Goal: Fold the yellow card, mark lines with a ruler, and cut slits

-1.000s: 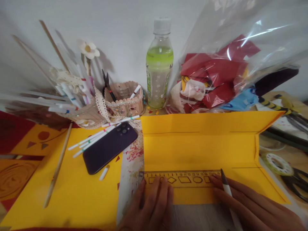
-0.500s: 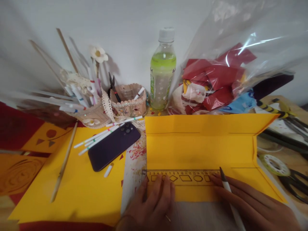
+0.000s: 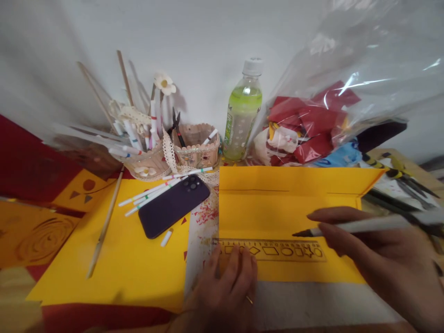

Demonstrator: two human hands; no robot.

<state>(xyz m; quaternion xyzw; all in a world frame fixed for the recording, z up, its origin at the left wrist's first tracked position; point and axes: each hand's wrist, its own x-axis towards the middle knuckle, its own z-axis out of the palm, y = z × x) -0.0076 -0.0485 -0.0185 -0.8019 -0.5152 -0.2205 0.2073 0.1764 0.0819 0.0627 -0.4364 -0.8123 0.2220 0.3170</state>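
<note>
My left hand (image 3: 227, 289) presses its fingertips on the left part of a clear plastic stencil ruler (image 3: 270, 253). The ruler lies flat across a creased sheet of yellow paper (image 3: 256, 212), which has dark lines drawn near its far edge. Pinched in my right hand (image 3: 371, 259) is a white marker (image 3: 367, 225) with a dark tip. That tip points left, just above the ruler's upper edge; I cannot tell whether it touches the paper.
A phone (image 3: 173, 208) and several white markers (image 3: 149, 195) lie on yellow paper (image 3: 138, 273) at left, near a wooden stick (image 3: 106, 222). Behind stand a decorated pen holder (image 3: 197, 155), a drink bottle (image 3: 243, 111) and a plastic bag (image 3: 312, 120) of scraps. Pliers (image 3: 409, 178) lie at right.
My right hand has lifted off the ruler's right end and turned the marker so its tip points left near the ruler's edge. The left hand stays on the ruler. The view has shifted slightly.
</note>
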